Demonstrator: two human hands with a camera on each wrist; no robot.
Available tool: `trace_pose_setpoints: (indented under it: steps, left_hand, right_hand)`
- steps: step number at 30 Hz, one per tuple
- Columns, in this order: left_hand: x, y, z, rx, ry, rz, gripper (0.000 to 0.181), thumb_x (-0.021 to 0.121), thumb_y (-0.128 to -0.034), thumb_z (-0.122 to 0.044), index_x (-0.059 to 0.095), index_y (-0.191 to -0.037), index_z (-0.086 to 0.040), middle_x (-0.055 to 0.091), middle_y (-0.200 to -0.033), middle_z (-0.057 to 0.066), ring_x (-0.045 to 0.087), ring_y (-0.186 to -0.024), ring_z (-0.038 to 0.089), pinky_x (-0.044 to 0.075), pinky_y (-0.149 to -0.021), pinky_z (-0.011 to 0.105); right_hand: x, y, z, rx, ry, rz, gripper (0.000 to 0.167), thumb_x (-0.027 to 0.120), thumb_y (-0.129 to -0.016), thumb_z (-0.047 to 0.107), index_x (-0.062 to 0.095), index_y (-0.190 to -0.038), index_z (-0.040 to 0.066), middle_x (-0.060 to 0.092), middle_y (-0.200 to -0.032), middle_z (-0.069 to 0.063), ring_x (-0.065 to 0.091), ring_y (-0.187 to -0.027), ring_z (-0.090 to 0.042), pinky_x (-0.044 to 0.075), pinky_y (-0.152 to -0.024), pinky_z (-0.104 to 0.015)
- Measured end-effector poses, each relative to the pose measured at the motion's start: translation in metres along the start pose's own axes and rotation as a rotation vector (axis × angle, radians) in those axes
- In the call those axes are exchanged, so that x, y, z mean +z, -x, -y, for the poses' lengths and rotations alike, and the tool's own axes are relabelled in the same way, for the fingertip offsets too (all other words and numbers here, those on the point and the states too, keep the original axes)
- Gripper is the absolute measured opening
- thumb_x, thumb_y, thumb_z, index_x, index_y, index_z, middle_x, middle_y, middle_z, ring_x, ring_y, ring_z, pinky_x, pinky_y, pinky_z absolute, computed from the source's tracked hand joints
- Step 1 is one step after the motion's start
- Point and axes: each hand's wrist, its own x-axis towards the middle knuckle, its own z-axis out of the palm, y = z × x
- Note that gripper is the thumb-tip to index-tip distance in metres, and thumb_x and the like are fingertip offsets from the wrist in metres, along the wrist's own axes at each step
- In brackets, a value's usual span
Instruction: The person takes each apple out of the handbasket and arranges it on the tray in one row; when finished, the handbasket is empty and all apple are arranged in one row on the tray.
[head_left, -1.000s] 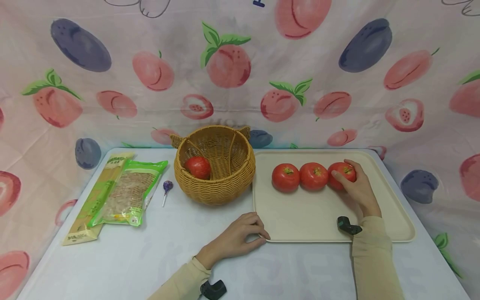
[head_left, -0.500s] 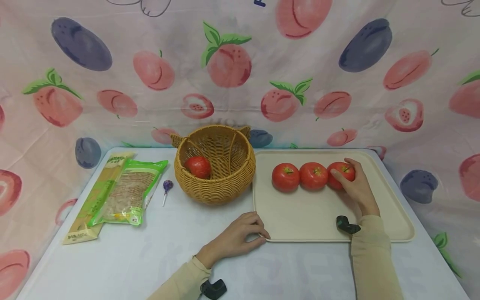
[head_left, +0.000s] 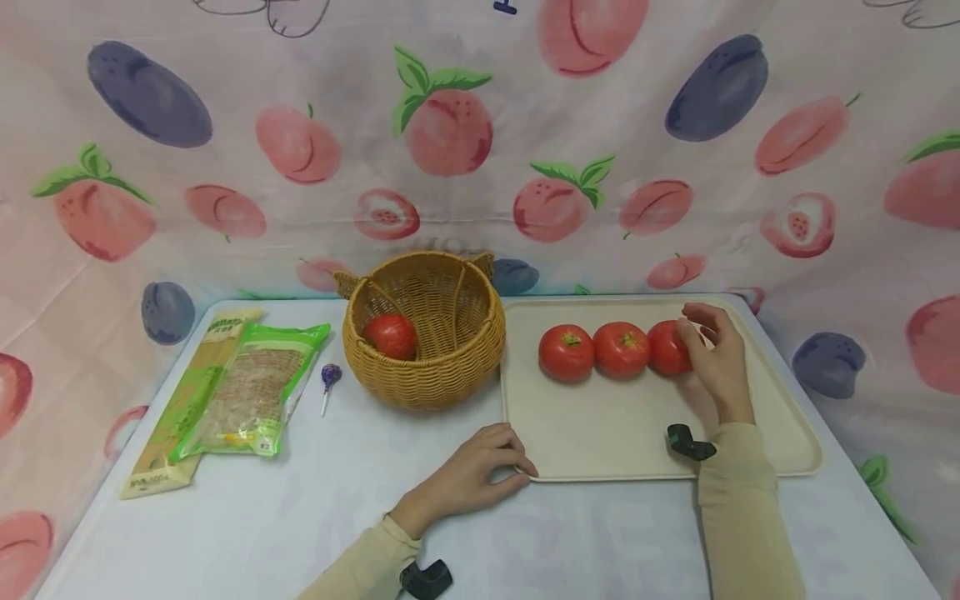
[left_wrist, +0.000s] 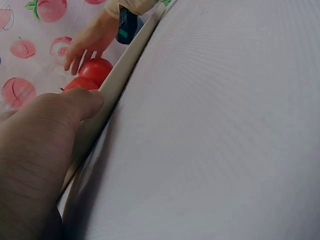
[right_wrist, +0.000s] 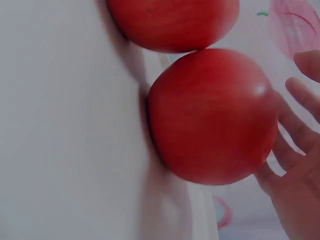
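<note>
Three red apples stand in a row on the beige tray [head_left: 592, 433]: a left apple [head_left: 566, 353], a middle apple [head_left: 622, 350] and a right apple [head_left: 669, 348]. My right hand [head_left: 718, 354] is at the right apple's right side, fingers spread. In the right wrist view the thumb stands away from that apple [right_wrist: 212, 117], while the fingers lie behind or against it; contact is unclear. My left hand [head_left: 468, 475] rests at the tray's near left corner. Its thumb [left_wrist: 90, 102] lies on the rim in the left wrist view, with the other fingers mostly hidden there.
A wicker basket [head_left: 423, 383] with one red apple [head_left: 393, 336] inside stands left of the tray. Further left are a lollipop [head_left: 330, 379], a green-edged clear food bag [head_left: 251, 387] and a long yellow-green packet [head_left: 168, 433] partly beneath it. A fruit-print cloth hangs behind.
My right hand has loosened from the right apple, its thumb and fingers drawing slightly right. The apple stays in the row. The left hand keeps its place, and the head view shifts slightly.
</note>
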Motion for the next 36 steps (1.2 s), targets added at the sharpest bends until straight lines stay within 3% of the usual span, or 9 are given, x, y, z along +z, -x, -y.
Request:
trace_pose_setpoints:
  steps: [6,9,12,15,18,22,31,36]
  left_hand:
    - [-0.003,0.002,0.000,0.012,-0.012,-0.021,0.009,0.064,-0.0895,-0.025,0.071,-0.095,-0.028,0.055,-0.093,-0.017,0.047,-0.099,-0.001,0.041,-0.093,0.020]
    - [-0.003,0.002,0.001,0.009,-0.009,-0.018,0.009,0.063,-0.0900,-0.025,0.071,-0.095,-0.028,0.055,-0.093,-0.016,0.047,-0.100,-0.001,0.040,-0.094,0.020]
    - [-0.002,0.002,0.002,0.011,-0.004,-0.016,0.009,0.063,-0.0901,-0.026,0.071,-0.096,-0.027,0.055,-0.094,-0.016,0.047,-0.100,0.000,0.040,-0.093,0.020]
    - [-0.001,0.002,0.001,0.020,-0.008,-0.019,0.009,0.063,-0.0900,-0.026,0.071,-0.096,-0.027,0.055,-0.094,-0.016,0.047,-0.100,0.000,0.040,-0.093,0.021]
    - [-0.001,0.002,-0.001,0.025,-0.004,-0.021,0.009,0.064,-0.0898,-0.026,0.071,-0.095,-0.027,0.055,-0.093,-0.015,0.047,-0.099,0.000,0.040,-0.093,0.021]
    - [-0.001,0.002,-0.001,0.026,0.001,-0.024,0.009,0.065,-0.0892,-0.024,0.071,-0.095,-0.026,0.055,-0.092,-0.015,0.047,-0.099,0.000,0.040,-0.092,0.021]
    - [0.001,0.001,0.000,0.044,-0.013,-0.030,0.009,0.065,-0.0891,-0.024,0.071,-0.094,-0.026,0.055,-0.092,-0.015,0.047,-0.098,0.000,0.041,-0.091,0.021]
    - [0.000,0.000,0.001,0.051,-0.019,-0.030,0.009,0.064,-0.0891,-0.024,0.071,-0.094,-0.026,0.055,-0.092,-0.015,0.047,-0.098,0.000,0.040,-0.091,0.021]
  right_hand:
    - [0.009,0.007,0.037,-0.141,-0.016,0.091,0.030,0.056,-0.094,0.012,0.056,-0.120,-0.003,0.062,-0.106,-0.010,0.057,-0.092,0.001,0.042,-0.082,-0.010]
    - [0.015,0.005,0.043,-0.213,-0.023,0.120,0.026,0.057,-0.093,0.008,0.058,-0.116,-0.004,0.062,-0.104,-0.011,0.057,-0.090,0.004,0.044,-0.080,-0.007]
    - [0.023,0.001,0.039,-0.228,-0.013,0.150,0.025,0.058,-0.093,0.011,0.060,-0.116,0.000,0.063,-0.108,-0.014,0.055,-0.096,0.009,0.043,-0.084,-0.009]
    - [0.032,-0.003,0.034,-0.220,0.064,0.215,0.027,0.056,-0.095,0.022,0.061,-0.118,0.009,0.064,-0.113,-0.012,0.054,-0.102,0.006,0.041,-0.087,-0.022]
    - [0.042,-0.002,0.039,-0.216,0.124,0.300,0.028,0.056,-0.095,0.031,0.060,-0.118,0.016,0.063,-0.115,-0.007,0.053,-0.111,-0.006,0.042,-0.093,-0.038]
    - [0.054,-0.002,0.047,-0.213,0.102,0.409,0.032,0.056,-0.094,0.033,0.059,-0.119,0.015,0.060,-0.119,-0.006,0.050,-0.119,-0.024,0.042,-0.099,-0.055]
    - [0.079,-0.005,0.066,-0.323,0.164,0.536,0.031,0.058,-0.093,0.033,0.059,-0.119,0.016,0.060,-0.119,-0.002,0.049,-0.116,-0.024,0.049,-0.085,-0.050]
    - [0.092,-0.007,0.077,-0.447,0.199,0.578,0.027,0.061,-0.092,0.024,0.059,-0.117,0.014,0.062,-0.114,-0.002,0.055,-0.110,-0.020,0.048,-0.091,-0.047]
